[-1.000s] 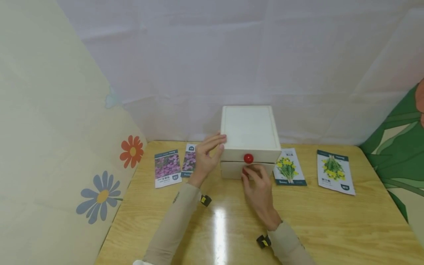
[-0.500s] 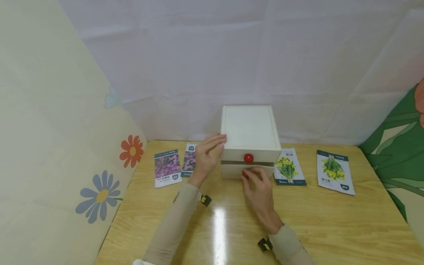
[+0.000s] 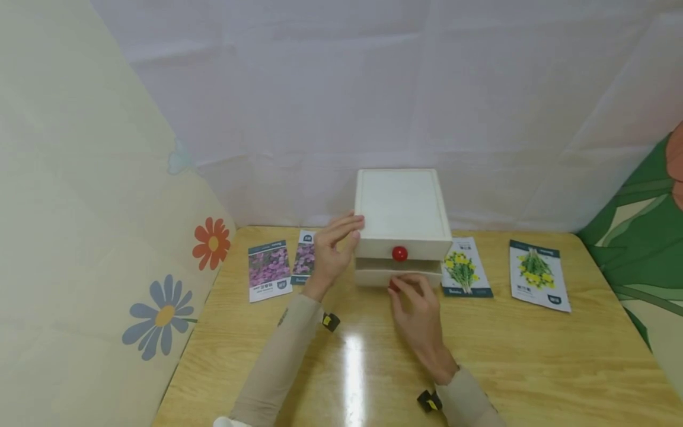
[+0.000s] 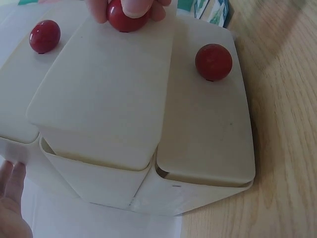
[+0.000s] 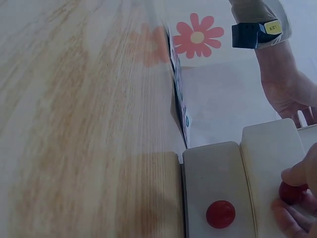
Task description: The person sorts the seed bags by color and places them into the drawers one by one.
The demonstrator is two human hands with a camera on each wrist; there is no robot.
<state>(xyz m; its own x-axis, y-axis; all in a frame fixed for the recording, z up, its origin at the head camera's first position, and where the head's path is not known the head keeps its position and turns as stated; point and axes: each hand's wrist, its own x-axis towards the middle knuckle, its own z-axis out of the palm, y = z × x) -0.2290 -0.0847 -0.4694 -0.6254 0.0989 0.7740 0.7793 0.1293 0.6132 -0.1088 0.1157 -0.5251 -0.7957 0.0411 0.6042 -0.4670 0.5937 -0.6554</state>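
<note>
A small white drawer cabinet stands at the back of the wooden table, its three drawers each fitted with a round red knob. My right hand pinches the knob of the middle drawer, which is pulled partly out past the others. A dark gap shows above that drawer's front. The top drawer and bottom drawer are in. Against the cabinet's left side rests my left hand, fingers extended with tips at the top edge. The drawer's inside is mostly hidden.
Two packets with purple flowers, one outer and one inner, lie left of the cabinet. To its right lie two yellow-flower packets, a near one and a farther one. A white cloth hangs behind.
The middle drawer has slid out toward me, widening the gap under the top drawer. My right hand has moved slightly nearer with its knob; the left hand stays at the cabinet's side.
</note>
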